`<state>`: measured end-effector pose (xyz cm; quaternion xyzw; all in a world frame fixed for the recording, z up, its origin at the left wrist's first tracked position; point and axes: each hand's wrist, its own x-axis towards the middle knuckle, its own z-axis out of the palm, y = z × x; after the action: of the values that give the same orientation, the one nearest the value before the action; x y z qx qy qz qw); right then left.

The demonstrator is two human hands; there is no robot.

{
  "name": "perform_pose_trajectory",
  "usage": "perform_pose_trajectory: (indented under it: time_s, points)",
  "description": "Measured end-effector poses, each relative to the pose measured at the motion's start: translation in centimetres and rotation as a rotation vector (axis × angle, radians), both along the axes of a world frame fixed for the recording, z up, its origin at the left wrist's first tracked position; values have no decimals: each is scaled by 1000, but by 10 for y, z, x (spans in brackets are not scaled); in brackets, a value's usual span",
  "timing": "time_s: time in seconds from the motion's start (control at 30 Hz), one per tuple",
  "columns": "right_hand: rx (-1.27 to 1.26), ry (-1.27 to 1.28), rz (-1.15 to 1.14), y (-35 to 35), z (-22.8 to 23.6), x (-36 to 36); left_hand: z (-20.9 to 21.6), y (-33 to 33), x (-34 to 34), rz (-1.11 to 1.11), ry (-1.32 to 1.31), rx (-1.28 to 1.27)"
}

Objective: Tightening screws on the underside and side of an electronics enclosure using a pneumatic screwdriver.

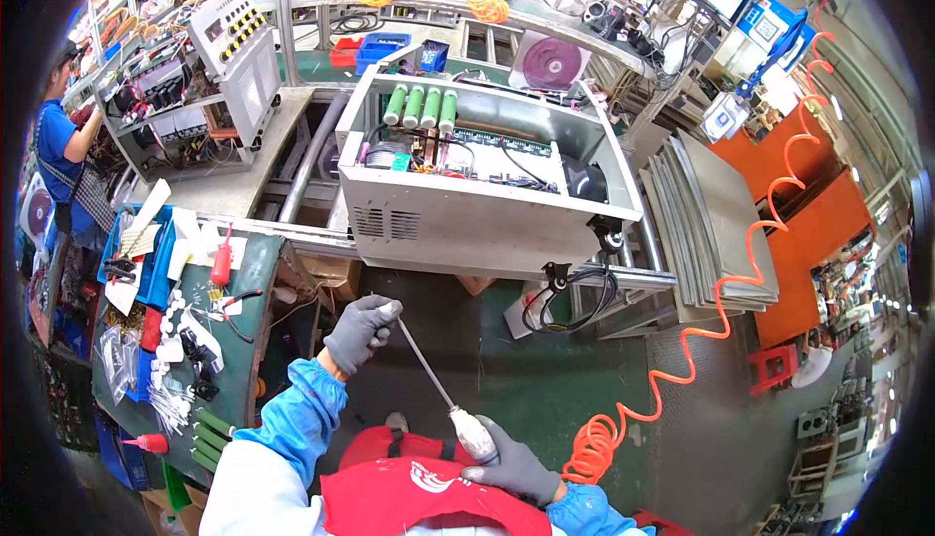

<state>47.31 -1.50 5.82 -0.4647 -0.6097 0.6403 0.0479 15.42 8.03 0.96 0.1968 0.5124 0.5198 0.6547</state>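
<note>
My right hand (518, 466), in a grey glove, is wrapped round the pale handle of a long screwdriver (471, 433) low in front of my red apron (424, 489). The metal shaft points up and to the left. At its tip is my left hand (362, 333), also gloved in grey, with the fingers pinched together; whatever is between them is too small to make out. Beyond both hands stands a grey metal cabinet (477, 234) on a roller frame, its upper side uncovered. Inside it are green cylinders (420, 108), circuit boards and wires.
To my left is a green workbench (255, 327) with a blue bin (156, 278), a red bottle (222, 263), pliers and cable ties. An orange coiled hose (685, 370) hangs at the right, beside stacked metal panels (711, 229). A person in blue (63, 137) works far left.
</note>
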Motion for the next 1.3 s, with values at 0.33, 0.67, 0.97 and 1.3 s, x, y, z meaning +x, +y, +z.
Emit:
perform_pose_trajectory:
  time_s: [0.33,0.67,0.97,1.3]
  points:
    - [87,-424,297,24,36,-9,14,-16,-45,-285,421,160]
    - [-467,211,180,40,-2,-5,18,-67,-58,-253,688,93]
    - [-364,234,379,59,-33,-39,11,-129,-35,464,412,-129]
    - [-347,153,263,35,-12,-108,-38,-268,-266,502,1153,-954]
